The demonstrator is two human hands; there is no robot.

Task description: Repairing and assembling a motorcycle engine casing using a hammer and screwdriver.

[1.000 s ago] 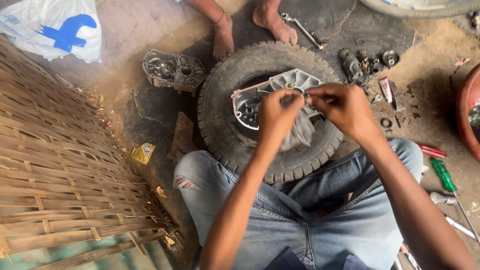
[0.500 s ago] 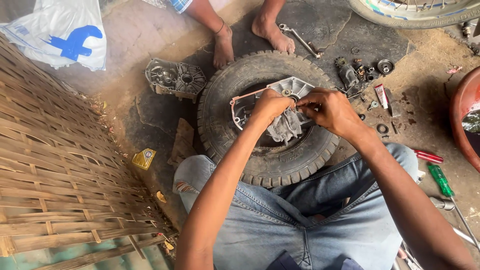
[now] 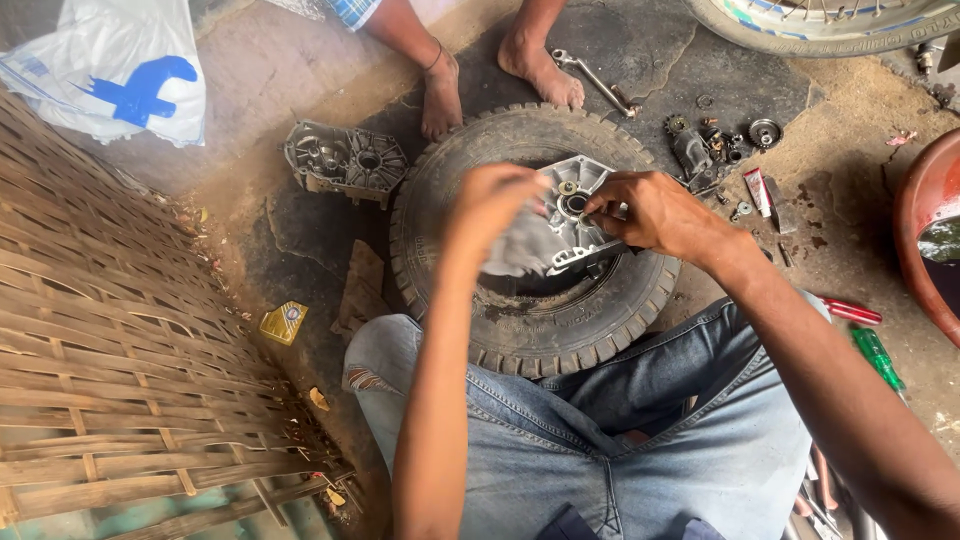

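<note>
While the left hand [image 3: 495, 205] presses a grey rag [image 3: 520, 250] closed in its grip against the metal engine cover [image 3: 575, 215], the right hand [image 3: 650, 212] pinches the cover's rim; cover sits in the hollow of a knobby tyre [image 3: 520, 330] lying flat betw. the knees. Room is tight: woven bamboo panel [image 3: 110, 340] close on the left, another person's bare feet [image 3: 440, 95] touching the tyre's far edge, loose gears & small parts [image 3: 710, 145] just right of it, screwdrivers [image 3: 865, 330] by the right knee. Second casing half [image 3: 345, 160] lies near, upper left. Rag and left hand hide much of the cover; fingertips not clear. Red tub [image 3: 925, 230] and a wheel [image 3: 830, 25] cut off at frame edges. Ground is oily, dirt-stained concrete; white plastic bag [image 3: 110, 70] top left.
</note>
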